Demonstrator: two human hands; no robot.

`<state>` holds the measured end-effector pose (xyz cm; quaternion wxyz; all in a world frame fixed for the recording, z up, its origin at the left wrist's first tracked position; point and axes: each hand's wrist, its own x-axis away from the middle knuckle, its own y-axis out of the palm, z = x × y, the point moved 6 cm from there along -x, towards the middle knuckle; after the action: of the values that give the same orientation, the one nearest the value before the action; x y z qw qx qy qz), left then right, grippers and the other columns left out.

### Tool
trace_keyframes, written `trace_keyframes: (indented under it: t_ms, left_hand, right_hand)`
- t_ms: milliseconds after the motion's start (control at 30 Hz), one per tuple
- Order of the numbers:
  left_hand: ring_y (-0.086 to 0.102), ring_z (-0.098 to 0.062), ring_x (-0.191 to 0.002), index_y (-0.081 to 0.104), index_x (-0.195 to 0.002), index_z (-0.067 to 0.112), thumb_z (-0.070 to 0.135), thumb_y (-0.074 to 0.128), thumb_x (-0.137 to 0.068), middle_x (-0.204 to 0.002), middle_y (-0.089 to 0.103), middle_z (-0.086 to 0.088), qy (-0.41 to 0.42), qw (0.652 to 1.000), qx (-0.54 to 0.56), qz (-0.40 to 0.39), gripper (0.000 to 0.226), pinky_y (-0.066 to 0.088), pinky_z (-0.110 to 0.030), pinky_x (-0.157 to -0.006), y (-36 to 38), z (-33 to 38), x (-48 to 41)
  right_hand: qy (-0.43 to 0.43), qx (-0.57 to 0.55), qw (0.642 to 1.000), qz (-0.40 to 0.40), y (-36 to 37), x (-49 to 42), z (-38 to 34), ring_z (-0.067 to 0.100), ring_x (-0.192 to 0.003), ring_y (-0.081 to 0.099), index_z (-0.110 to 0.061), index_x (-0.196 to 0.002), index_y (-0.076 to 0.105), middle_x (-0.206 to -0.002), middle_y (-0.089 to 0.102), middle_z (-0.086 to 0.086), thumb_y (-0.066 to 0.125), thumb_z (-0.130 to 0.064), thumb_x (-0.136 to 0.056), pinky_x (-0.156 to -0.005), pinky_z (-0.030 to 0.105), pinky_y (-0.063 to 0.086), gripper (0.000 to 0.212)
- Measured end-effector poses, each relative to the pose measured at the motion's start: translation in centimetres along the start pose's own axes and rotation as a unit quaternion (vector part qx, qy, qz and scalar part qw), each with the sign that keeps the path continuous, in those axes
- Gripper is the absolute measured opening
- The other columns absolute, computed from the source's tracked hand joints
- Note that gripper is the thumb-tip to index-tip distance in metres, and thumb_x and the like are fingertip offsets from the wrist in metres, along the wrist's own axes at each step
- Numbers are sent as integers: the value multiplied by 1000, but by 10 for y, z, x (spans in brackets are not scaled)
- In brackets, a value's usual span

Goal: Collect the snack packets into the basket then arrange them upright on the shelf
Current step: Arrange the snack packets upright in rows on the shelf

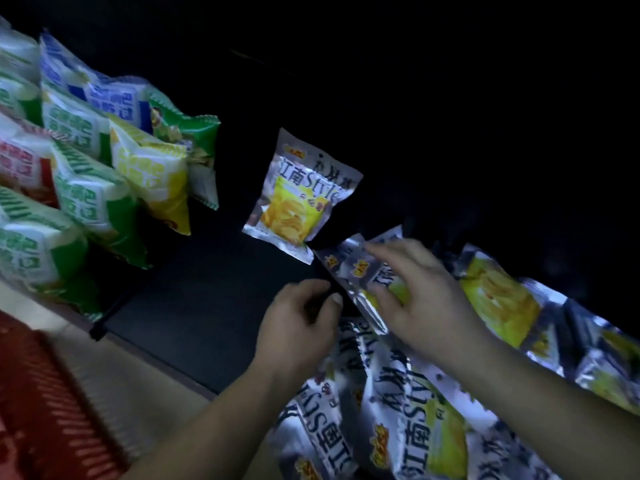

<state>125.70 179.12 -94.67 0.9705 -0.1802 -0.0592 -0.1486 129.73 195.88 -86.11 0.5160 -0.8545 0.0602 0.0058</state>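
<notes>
1. The right hand (415, 292) lies with spread fingers on a silver packet (360, 271), a little right of the frame's centre.
2. The left hand (298, 320) is curled at the lower-left edge of this packet, thumb toward fingers. Because of the blur I cannot tell if it pinches it.
3. Another packet (298, 195) stands upright on the dark shelf (207, 306), just above the hands.
4. A pile of packets (398, 410) lies at lower right — the red basket (41, 393) is at lower left.
5. Green and white bags (69, 168) fill the upper left.
</notes>
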Motion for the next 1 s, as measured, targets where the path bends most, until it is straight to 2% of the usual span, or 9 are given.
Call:
trace_keyframes:
  t_ms: [167, 267, 400, 600, 667, 733, 833, 900, 1000]
  left_hand:
    - [54, -9, -57, 71, -95, 31, 53, 72, -87, -69, 60, 5, 13, 989, 73, -127, 23, 45, -29, -57, 41, 48, 11]
    - [54, -1, -58, 68, -106, 34, 52, 84, -75, -74, 57, 11, 0, 982, 2, -188, 39, 44, -25, -57, 75, 54, 22]
    - [67, 3, -73, 69, -104, 35, 10, 76, -86, -99, 73, 11, 2, 981, 58, -184, 31, 58, -31, -67, 85, 59, 29]
    - [65, -12, -83, 75, -108, 25, 3, 61, -99, -80, 65, 9, 56, 957, 196, -209, 28, 57, -27, -77, 32, 131, 20]
    - [70, -16, -90, 74, -111, 21, 3, 56, -102, -86, 71, 7, 84, 957, 187, -207, 27, 60, -33, -84, 1, 154, 18]
    - [73, -23, -91, 72, -112, 23, 5, 57, -102, -95, 73, -1, 115, 968, 152, -162, 25, 62, -44, -86, -32, 167, 11]
    - [69, -20, -93, 67, -113, 34, 19, 71, -90, -102, 67, -2, 192, 981, 30, 12, 27, 59, -46, -86, -87, 166, -1]
    - [62, -3, -93, 62, -101, 35, 24, 76, -84, -102, 61, 7, 230, 958, -61, 162, 25, 52, -20, -82, -122, 158, 3]
    - [58, -8, -68, 55, -78, 29, 29, 80, -80, -80, 59, 6, 153, 970, -57, 178, 25, 46, -26, -64, -135, 118, 4]
  right_hand:
    - [81, 143, 985, 47, -53, 35, 49, 27, -149, 28, -33, -141, 56, -154, 43, 1, 67, -43, -93, -117, 48, 34, 50]
    - [161, 51, 986, -8, -50, 61, 82, 21, -153, 18, -39, -143, 53, -162, 31, 1, 65, -49, -93, -121, 45, 28, 53]
    - [119, 14, 993, 17, -53, 70, 86, 15, -155, 10, -39, -145, 50, -166, 22, -2, 66, -40, -95, -122, 50, 24, 53]
    - [9, 21, 998, -54, -93, 30, 30, -2, -150, -17, -60, -149, 23, -167, 6, -20, 71, -21, -89, -125, 41, 1, 86]
    - [30, -34, 995, -84, -102, 17, 6, -1, -151, 6, -67, -140, 28, -158, 33, -16, 74, -26, -88, -126, 37, 11, 80]
    - [44, -79, 994, -68, -99, 10, -13, -7, -121, 47, -61, -138, 37, -117, 56, -22, 75, -32, -89, -104, 30, 41, 68]
    - [52, -138, 989, 26, -82, 5, -37, -7, -67, 46, -50, -128, 44, -69, 43, -20, 77, -31, -88, -64, 16, 38, 55]
    - [76, -201, 973, 88, -71, 0, -44, -1, -58, 48, -42, -116, 47, -63, 48, -17, 80, -23, -86, -54, 13, 37, 49]
    - [97, -289, 944, 122, -49, -15, -54, -6, -71, 62, -41, -112, 45, -87, 68, -13, 82, -12, -83, -57, 8, 43, 55]
